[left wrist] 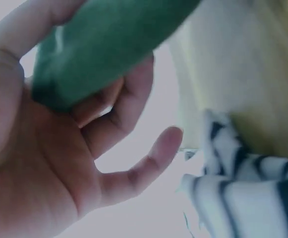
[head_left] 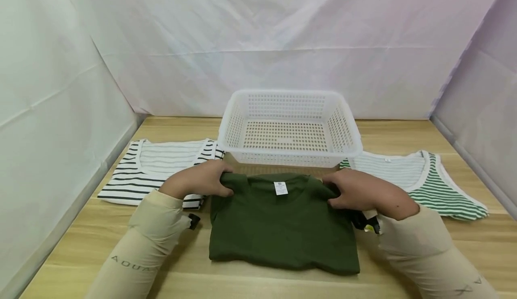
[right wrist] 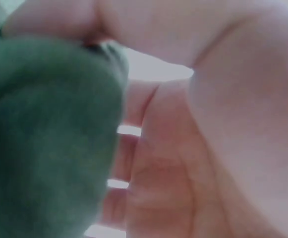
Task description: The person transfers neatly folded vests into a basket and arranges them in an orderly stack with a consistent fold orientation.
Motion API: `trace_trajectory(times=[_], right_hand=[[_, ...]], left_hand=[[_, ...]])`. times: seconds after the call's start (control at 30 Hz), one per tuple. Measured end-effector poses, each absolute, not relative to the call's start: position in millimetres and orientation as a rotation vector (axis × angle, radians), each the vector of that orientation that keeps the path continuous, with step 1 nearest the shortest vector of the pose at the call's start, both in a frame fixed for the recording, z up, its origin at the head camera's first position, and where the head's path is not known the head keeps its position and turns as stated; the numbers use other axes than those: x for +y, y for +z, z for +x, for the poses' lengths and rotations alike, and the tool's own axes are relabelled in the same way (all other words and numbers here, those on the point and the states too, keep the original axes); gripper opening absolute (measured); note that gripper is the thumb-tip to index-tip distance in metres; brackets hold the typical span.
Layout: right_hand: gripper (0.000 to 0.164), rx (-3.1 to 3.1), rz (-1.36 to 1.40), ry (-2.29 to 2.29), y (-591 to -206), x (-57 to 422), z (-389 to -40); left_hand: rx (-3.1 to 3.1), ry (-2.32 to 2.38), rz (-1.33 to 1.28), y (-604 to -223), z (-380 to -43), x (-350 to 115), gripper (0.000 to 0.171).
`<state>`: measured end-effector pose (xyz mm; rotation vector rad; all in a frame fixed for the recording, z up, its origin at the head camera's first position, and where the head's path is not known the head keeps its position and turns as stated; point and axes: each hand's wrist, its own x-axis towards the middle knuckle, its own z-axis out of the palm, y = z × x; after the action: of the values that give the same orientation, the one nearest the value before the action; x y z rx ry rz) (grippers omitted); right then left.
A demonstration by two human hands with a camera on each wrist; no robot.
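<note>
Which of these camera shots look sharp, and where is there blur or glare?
Head view: fairly sharp, evenly lit, the dark green shirt and white basket clear; left wrist view: the black-striped shirt blurred, white glare behind the left hand; right wrist view: hazy and soft, with bright gaps around the right hand.

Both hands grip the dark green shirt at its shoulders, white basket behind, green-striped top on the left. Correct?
Not quite: the green-striped top lies on the right, as the head view shows. The rest stands: left hand and right hand grip the dark green shirt at its shoulders, white basket behind.
</note>
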<state>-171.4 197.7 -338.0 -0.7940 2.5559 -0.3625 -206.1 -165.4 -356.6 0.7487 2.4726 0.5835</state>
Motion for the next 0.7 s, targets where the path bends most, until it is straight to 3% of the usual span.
trace_trajectory(times=[0.17,0.3,0.47,0.7], right_hand=[[0.014,2.532,-0.801,-0.435,-330.2,203.1,-171.0],[0.029,2.535,-0.8,-0.465,-325.9,206.6,-171.5],[0.016,2.604,-0.854,-0.498,-316.2,211.0,-169.8],[0.023,2.768,-0.946,-0.704,-305.5,217.3,-162.4]], left_hand=[[2.469,0.728,0.843,-336.5,-201.4,-171.3,0.008],[2.471,0.866,0.871,-325.9,-198.9,-174.7,0.017],[2.495,0.996,0.865,-319.4,-200.8,-178.0,0.019],[2.511,1.199,0.869,-315.9,-197.5,-183.1,0.023]])
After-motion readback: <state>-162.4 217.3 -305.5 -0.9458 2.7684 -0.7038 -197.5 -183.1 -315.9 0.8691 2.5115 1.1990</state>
